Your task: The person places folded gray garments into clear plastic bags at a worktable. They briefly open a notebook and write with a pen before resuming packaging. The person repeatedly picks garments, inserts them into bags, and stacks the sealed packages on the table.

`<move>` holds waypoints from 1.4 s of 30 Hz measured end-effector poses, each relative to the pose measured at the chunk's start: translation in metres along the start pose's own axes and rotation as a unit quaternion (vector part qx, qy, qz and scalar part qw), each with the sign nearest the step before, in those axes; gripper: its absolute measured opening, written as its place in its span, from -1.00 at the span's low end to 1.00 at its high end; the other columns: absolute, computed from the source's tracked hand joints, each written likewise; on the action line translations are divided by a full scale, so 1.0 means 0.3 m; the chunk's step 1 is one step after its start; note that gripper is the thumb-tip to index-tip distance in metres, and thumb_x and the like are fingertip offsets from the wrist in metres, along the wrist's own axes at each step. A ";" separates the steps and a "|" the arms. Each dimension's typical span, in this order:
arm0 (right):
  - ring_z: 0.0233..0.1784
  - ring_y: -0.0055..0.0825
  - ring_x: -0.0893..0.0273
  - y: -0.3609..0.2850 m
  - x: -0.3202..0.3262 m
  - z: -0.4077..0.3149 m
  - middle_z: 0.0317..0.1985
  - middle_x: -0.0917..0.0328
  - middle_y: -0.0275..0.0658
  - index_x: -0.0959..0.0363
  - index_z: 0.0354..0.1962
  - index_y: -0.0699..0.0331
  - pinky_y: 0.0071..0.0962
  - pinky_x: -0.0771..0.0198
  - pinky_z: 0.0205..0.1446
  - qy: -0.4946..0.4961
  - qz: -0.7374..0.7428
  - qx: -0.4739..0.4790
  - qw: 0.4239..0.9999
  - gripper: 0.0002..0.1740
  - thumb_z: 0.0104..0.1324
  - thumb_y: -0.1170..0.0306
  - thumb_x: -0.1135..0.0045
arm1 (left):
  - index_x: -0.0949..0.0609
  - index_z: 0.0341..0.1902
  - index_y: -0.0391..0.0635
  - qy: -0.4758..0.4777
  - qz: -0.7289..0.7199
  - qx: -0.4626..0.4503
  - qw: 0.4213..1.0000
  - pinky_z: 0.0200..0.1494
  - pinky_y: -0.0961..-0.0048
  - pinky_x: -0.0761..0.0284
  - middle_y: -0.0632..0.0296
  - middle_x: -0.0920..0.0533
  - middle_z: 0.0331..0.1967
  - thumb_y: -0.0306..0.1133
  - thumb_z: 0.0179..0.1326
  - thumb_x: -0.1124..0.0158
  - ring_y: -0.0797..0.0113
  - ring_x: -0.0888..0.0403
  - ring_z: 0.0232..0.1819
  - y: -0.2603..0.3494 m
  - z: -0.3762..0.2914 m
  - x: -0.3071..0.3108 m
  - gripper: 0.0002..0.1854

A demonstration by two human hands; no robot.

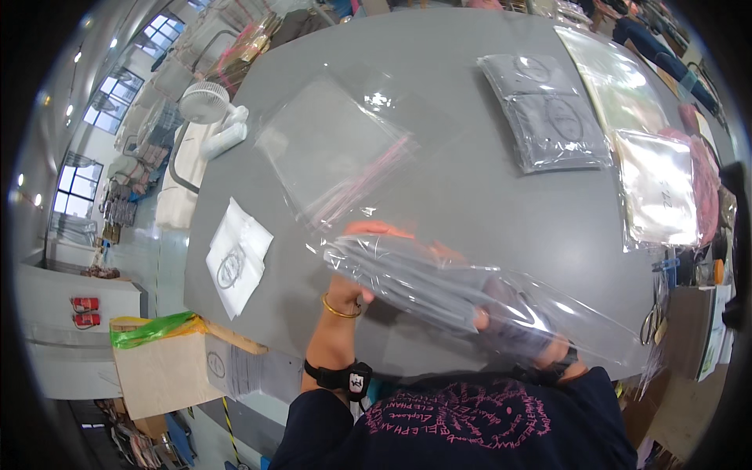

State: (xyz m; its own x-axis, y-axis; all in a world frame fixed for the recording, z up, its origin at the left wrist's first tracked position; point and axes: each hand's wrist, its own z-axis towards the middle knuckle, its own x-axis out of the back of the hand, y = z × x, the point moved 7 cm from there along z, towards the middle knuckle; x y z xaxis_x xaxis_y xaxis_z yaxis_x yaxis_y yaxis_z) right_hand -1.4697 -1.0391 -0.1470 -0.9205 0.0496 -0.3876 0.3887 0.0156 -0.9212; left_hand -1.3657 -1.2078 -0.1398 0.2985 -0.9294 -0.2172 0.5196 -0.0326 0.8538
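Folded grey fabric [405, 279] lies within a clear plastic bag [564, 305], held up above the near part of the grey table. My left hand [346, 282] grips its left end from outside, with fingers behind the bag. My right hand [505, 305] is inside the bag, seen blurred through the film, on the right end of the fabric. Beyond them lies a stack of clear bags [335, 153] with pink edges. A folded white sheet [238, 258] with a printed oval is on the left. Bagged grey packs [546, 114] are stacked at the back right.
More clear bags [658, 188] lie along the right edge of the grey table [446, 194]. Scissors [651, 323] hang at the right edge. A small white fan [204, 103] stands at the left edge. A wooden board [158, 376] and grey sheets [245, 367] are below left.
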 end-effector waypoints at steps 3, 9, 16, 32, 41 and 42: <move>0.37 -0.22 -0.50 -0.110 0.011 -0.060 0.31 -0.51 -0.06 -0.41 0.33 0.27 -0.24 -0.37 0.44 0.043 -0.287 0.081 0.954 -0.22 0.28 0.05 -0.41 | -0.49 0.29 -0.29 0.138 0.003 0.048 0.989 0.07 0.32 -0.65 0.08 -0.68 0.10 -0.10 -0.21 -0.81 0.26 -0.68 0.07 -0.018 -0.020 0.026 -0.01; 0.21 -0.11 -0.60 -0.041 0.045 -0.086 0.18 -0.59 0.04 -0.46 0.25 0.35 -0.19 -0.48 0.27 0.200 -0.319 0.135 0.917 -0.19 0.14 0.13 -0.55 | -0.60 0.13 -0.32 0.174 0.191 0.191 0.947 0.00 0.46 -0.62 0.24 -0.73 -0.14 -0.40 0.02 -0.69 0.46 -0.68 -0.10 0.029 0.178 -0.065 -0.39; 0.12 -0.29 -0.58 0.191 0.243 0.124 0.05 -0.54 -0.03 -0.38 0.29 0.33 -0.23 -0.50 0.23 0.369 0.191 -0.031 0.909 -0.36 0.39 0.19 -0.34 | -0.50 0.37 -0.02 -0.078 0.536 0.035 0.840 0.34 0.14 -0.40 0.04 -0.53 0.28 0.00 0.36 -0.33 0.05 -0.47 0.36 -0.227 0.591 -0.039 -0.39; 0.17 -0.03 -0.57 0.096 0.102 0.187 0.16 -0.53 0.09 -0.50 0.14 0.34 -0.07 -0.46 0.26 -0.011 -0.568 0.124 0.814 -0.51 0.32 0.29 -0.30 | -0.61 0.36 0.14 -0.079 0.475 0.100 0.871 0.59 -0.38 0.56 0.15 -0.50 0.45 0.25 0.40 -0.09 -0.01 -0.17 0.62 -0.481 0.572 -0.045 -0.36; -0.10 -0.20 -0.59 0.104 0.055 -0.385 -0.15 -0.71 -0.17 -0.58 -0.01 0.29 -0.27 -0.46 0.06 0.006 -0.475 -0.051 0.878 -0.74 0.35 0.52 -0.20 | -0.72 -0.21 -0.16 0.341 0.575 -0.087 0.738 -0.21 0.29 -0.58 0.12 -0.69 -0.25 -0.63 0.19 -0.28 0.18 -0.66 -0.27 0.249 -0.628 0.132 -0.85; -0.15 -0.32 -0.59 0.107 0.061 -0.402 -0.20 -0.68 -0.18 -0.58 -0.04 0.32 -0.36 -0.46 0.00 0.020 -0.479 -0.037 0.877 -0.80 0.40 0.53 -0.16 | -0.72 -0.22 -0.14 0.399 0.622 -0.028 0.673 -0.23 0.28 -0.58 0.11 -0.69 -0.21 -0.60 0.20 -0.32 0.11 -0.66 -0.27 0.289 -0.847 0.185 -0.87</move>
State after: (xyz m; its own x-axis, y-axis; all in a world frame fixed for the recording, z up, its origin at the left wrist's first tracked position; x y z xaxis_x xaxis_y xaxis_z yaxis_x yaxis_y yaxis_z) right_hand -1.4694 -0.9173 -0.1797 -0.8240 0.0132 0.5664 -0.5599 0.1335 -0.8177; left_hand -1.1005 -1.1688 -0.1981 0.8540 0.2691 0.4453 -0.5068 0.6234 0.5954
